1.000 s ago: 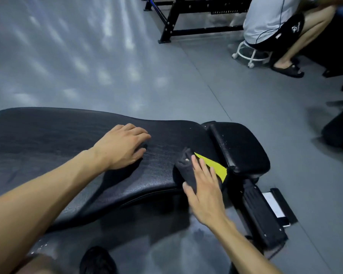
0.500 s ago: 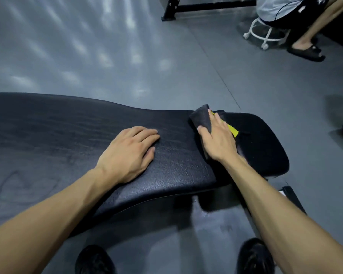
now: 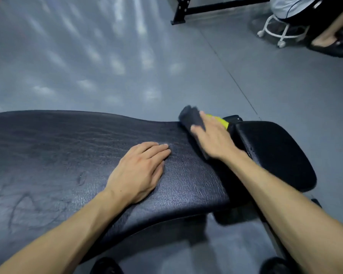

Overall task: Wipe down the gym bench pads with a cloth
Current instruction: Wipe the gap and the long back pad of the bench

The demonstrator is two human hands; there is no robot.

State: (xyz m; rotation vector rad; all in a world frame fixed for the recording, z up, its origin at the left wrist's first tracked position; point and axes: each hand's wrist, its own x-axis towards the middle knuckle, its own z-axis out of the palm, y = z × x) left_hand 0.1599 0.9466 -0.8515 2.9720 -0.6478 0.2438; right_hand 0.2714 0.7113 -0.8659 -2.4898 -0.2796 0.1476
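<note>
Two bare hands lie on the long black textured vinyl bench pad (image 3: 67, 151). The left hand (image 3: 139, 171) rests flat on it, palm down, fingers straight and close together, holding nothing. The right hand (image 3: 212, 137) presses a dark grey folded cloth (image 3: 191, 117) against the pad's far right end, its fingers spread over the fabric; the cloth is blurred, so its folds are hard to read. A yellow patch (image 3: 219, 120) shows just beyond the knuckles, though whether it belongs to the cloth or the bench I cannot tell. Just right of the long pad sits a smaller black seat pad (image 3: 275, 153). On the grey floor (image 3: 107, 56) beyond, a white wheeled stool (image 3: 277, 30) carries a seated person.
</note>
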